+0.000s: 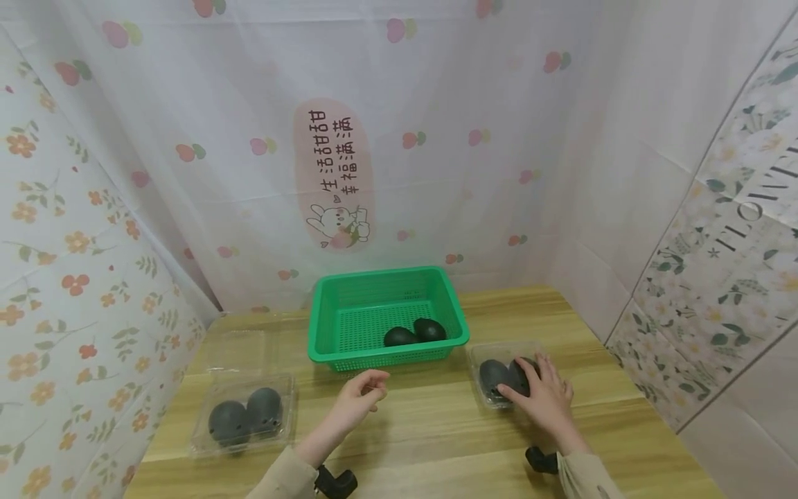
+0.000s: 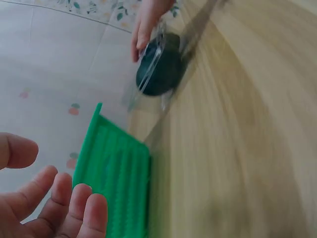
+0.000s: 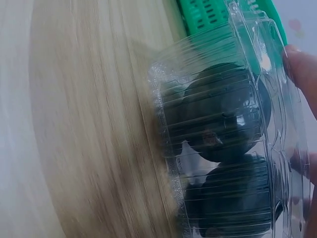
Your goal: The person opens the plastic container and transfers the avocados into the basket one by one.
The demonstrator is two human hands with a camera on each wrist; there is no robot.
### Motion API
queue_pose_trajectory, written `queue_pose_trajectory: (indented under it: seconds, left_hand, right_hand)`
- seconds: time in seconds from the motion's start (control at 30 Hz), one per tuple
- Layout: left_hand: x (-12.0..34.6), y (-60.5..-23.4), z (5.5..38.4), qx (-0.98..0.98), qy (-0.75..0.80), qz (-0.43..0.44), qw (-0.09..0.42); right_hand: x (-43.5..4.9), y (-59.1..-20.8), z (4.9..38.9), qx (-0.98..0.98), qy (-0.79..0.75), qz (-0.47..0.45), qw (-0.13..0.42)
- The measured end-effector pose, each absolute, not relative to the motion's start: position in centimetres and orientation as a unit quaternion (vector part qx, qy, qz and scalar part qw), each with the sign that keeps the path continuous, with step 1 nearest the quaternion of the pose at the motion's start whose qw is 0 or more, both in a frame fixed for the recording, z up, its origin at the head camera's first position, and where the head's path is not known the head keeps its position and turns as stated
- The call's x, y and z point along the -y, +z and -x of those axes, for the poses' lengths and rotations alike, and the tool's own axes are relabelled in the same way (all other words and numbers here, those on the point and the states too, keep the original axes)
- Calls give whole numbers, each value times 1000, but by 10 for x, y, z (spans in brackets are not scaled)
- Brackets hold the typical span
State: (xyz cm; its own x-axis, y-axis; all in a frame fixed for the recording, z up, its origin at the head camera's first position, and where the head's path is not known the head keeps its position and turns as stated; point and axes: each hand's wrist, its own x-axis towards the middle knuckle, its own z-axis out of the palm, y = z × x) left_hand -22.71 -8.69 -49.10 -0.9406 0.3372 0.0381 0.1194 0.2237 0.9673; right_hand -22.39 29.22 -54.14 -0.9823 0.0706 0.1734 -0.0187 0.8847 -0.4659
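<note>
Head view: a clear right box (image 1: 499,349) is set on the wooden table (image 1: 436,430), two dark fruits (image 1: 494,378) showing inside it, just beside the green basket (image 1: 352,363).
Right hand: the right hand (image 1: 545,395) is laid over the right box with fingers spread and thumb apart; the box is touched but no pinch is seen.
Left hand: the left hand (image 1: 361,398) is held in front of the basket, fingers loosely bent, nothing gripped.
Left box: two more fruits are held in the left box (image 1: 288,416), its lid folded back.
Basket: a further pair of fruits is left at its right end.
Rim: whether the right box's lid is fully snapped cannot be judged through the glare.
Pressure: force is best put on rim and corners, not the middle, so that fruit is not bruised nor thin plastic creased.
Steadying: sliding could be prevented by bracing the opposite edge with the left hand.
</note>
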Motion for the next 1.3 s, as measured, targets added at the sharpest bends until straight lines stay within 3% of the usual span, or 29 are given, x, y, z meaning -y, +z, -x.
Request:
queue_pose_trajectory:
  seconds: [0.23, 0.47, 1.3]
  left_hand:
    - [48, -516, 227, -737, 639, -144, 167]
    - [18, -529, 222, -703, 670, -110, 210]
    - [-49, -545, 225, -683, 684, -52, 251]
  right_hand:
    - [-279, -539, 218, 967, 239, 6, 90]
    - [-269, -542, 216, 967, 236, -3, 98]
    - [-258, -540, 211, 966, 235, -8, 111]
